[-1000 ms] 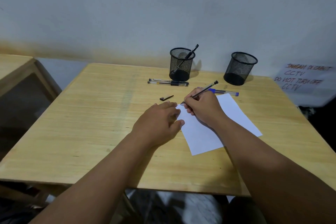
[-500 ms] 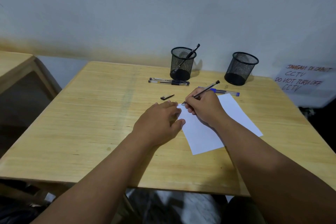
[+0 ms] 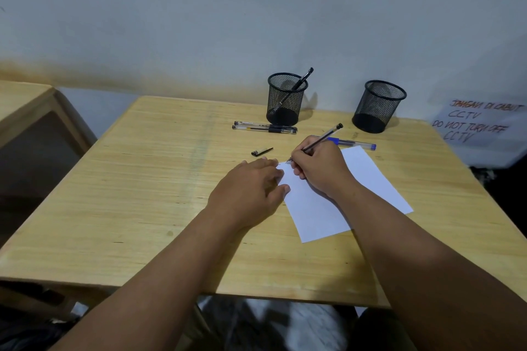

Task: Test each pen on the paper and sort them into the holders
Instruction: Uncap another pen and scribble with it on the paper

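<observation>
My right hand (image 3: 320,168) grips a black pen (image 3: 325,135) with its tip on the top left corner of the white paper (image 3: 370,179). My left hand (image 3: 251,188) lies flat, its fingers pressing the paper's left edge. A black pen cap (image 3: 261,151) lies just beyond my left hand. Two clear pens (image 3: 263,127) lie side by side in front of the left mesh holder (image 3: 286,98), which has one black pen (image 3: 302,81) leaning in it. A blue pen (image 3: 356,144) lies behind my right hand. The right mesh holder (image 3: 379,105) looks empty.
The wooden table (image 3: 142,194) stands against a white wall. A handwritten CCTV notice (image 3: 479,122) sits at the far right. Another wooden table (image 3: 25,105) stands to the left.
The pen tip has shifted slightly on the paper's corner. Both hands stay where they were.
</observation>
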